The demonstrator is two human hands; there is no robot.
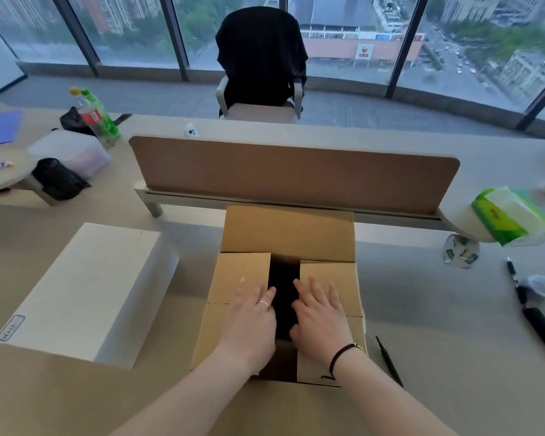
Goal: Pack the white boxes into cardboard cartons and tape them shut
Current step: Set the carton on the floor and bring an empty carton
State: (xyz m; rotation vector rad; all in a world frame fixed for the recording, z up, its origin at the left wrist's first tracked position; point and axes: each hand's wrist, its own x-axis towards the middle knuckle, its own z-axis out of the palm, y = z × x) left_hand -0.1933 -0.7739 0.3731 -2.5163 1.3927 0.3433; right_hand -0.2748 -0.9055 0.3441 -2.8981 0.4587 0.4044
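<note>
Brown corrugated cardboard carton (283, 278), frame centre on table (422, 309): our left hand (252, 313) and right hand (320, 313), fingers spread flat, press side flaps down. Flaps stiff, light, likely springy. Large white rectangular box (85, 291), centre left: presumably light; grip opposite sides.

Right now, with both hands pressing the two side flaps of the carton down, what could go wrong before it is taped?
1. The left hand and right hand lie flat on the side flaps of the cardboard carton, with a dark gap between them; the flaps may spring up once released.
2. The far flap stands upright, so the carton is not ready for tape.
3. The white box sits outside, on the desk; closing now might leave it unpacked.
</note>
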